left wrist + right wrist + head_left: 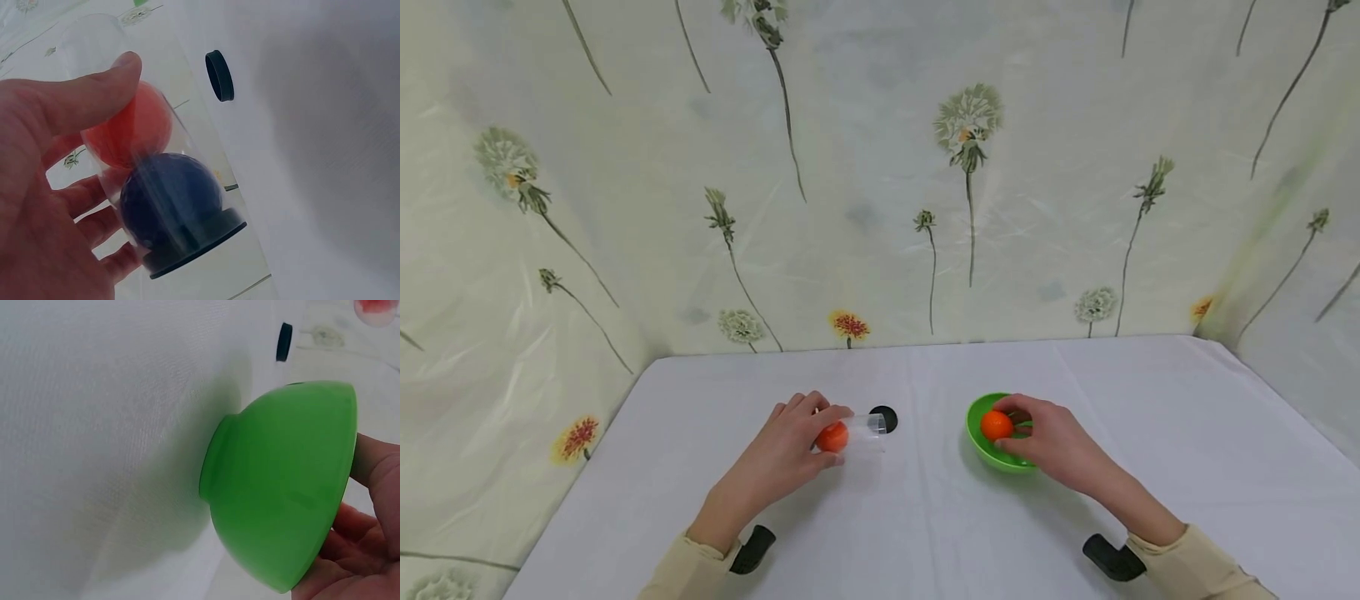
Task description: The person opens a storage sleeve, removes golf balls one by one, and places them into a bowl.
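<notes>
My left hand (801,442) grips a clear plastic tube (103,47), thumb on one side and fingers round the other. Inside it, an orange ball (147,125) lies against a dark blue ball (172,197), beside the black cap (200,244) on one end. The tube's other end (880,425) points right in the head view. My right hand (1052,437) reaches into a green bowl (973,433) and pinches another orange ball (997,426) between fingers and thumb. The bowl's wall (281,481) hides that ball in the right wrist view.
A loose black cap (886,418) lies on the white-covered table (917,533), between the tube and the bowl. Flower-patterned cloth (880,250) hangs behind the table and at both sides. Each wrist bears a black device (754,550).
</notes>
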{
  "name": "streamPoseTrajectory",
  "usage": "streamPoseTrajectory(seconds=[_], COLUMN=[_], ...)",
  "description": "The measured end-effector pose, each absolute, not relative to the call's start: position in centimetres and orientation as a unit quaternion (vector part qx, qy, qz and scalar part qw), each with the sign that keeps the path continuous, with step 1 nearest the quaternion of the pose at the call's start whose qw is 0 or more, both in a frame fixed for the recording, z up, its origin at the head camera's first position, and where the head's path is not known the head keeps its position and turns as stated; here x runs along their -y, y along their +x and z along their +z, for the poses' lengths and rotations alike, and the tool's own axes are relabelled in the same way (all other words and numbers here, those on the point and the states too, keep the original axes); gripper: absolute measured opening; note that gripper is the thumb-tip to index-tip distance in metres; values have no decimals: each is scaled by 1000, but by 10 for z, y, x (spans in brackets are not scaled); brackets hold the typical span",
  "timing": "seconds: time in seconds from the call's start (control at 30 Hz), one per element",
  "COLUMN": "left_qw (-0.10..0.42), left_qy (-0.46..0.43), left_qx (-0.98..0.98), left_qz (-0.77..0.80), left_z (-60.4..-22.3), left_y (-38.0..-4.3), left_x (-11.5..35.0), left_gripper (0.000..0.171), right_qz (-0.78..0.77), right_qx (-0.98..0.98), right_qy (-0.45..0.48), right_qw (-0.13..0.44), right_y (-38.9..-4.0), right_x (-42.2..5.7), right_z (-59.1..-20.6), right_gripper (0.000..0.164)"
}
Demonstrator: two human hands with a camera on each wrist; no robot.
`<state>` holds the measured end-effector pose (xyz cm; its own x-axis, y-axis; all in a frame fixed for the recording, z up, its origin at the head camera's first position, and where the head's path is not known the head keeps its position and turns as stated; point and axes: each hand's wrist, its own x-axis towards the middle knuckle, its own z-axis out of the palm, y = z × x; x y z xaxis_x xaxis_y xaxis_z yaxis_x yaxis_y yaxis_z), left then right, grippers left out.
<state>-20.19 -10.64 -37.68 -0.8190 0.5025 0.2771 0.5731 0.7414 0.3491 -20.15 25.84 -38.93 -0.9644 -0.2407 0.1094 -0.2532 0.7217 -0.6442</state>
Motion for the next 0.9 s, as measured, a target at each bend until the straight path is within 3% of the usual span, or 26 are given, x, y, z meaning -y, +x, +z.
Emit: streamPoseTrajectory(seconds=[0.9], left_qw=[71], left_qy=[-292], left_qx=[930], left_qz=[-210], left_z=[-378], left_y=[-202], left_x=[103], left_gripper=[48], right_qz=[314], right_qx=[940], right_qy=[127], right_qw=[-37], right_y=[-209], right_x=[-255], right_z=[-385], right_gripper=[32])
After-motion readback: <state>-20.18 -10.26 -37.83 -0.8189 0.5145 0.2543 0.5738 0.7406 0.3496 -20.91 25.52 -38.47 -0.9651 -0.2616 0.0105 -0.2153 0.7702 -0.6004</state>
